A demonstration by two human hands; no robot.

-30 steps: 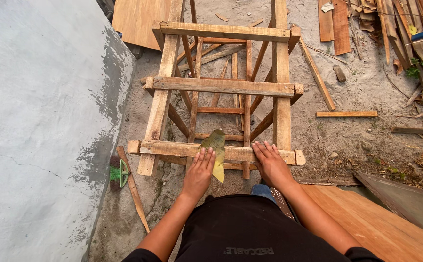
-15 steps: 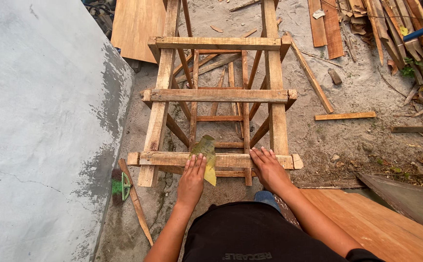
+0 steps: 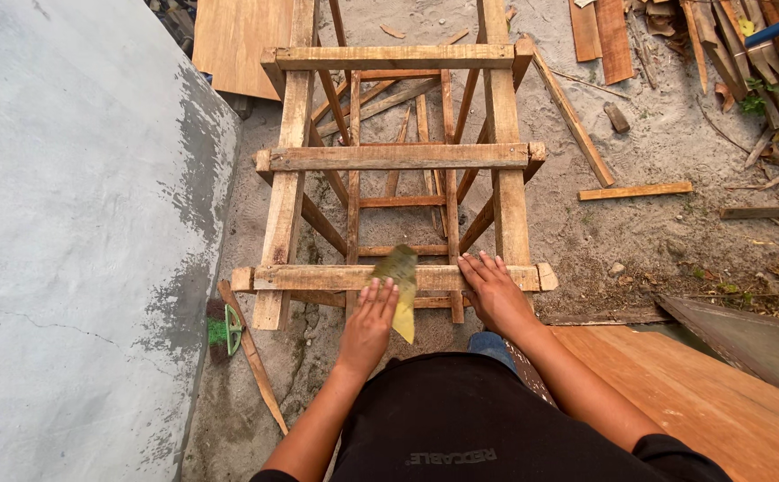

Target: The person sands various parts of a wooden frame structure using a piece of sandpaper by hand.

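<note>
A rough wooden frame (image 3: 398, 157) of crossbars and braces stands on sandy ground below me. My left hand (image 3: 367, 323) rests at the nearest crossbar (image 3: 318, 278), its fingers laid over a flat, pointed yellow-green piece (image 3: 400, 290) that hangs across the bar. Whether the fingers grip it or only press it is hard to tell. My right hand (image 3: 494, 293) lies flat on the same crossbar, fingers spread, just right of that piece and near the frame's right upright.
A grey plastered wall (image 3: 77, 241) rises on the left. A green-handled brush (image 3: 222, 330) and a thin wood strip (image 3: 254, 357) lie at its foot. An orange-brown board (image 3: 702, 402) sits at right; loose planks and scraps (image 3: 635, 190) litter the sand beyond.
Both hands stay on the nearest crossbar. The right hand has spread flatter, and the view has tilted slightly so the frame sits higher in it.
</note>
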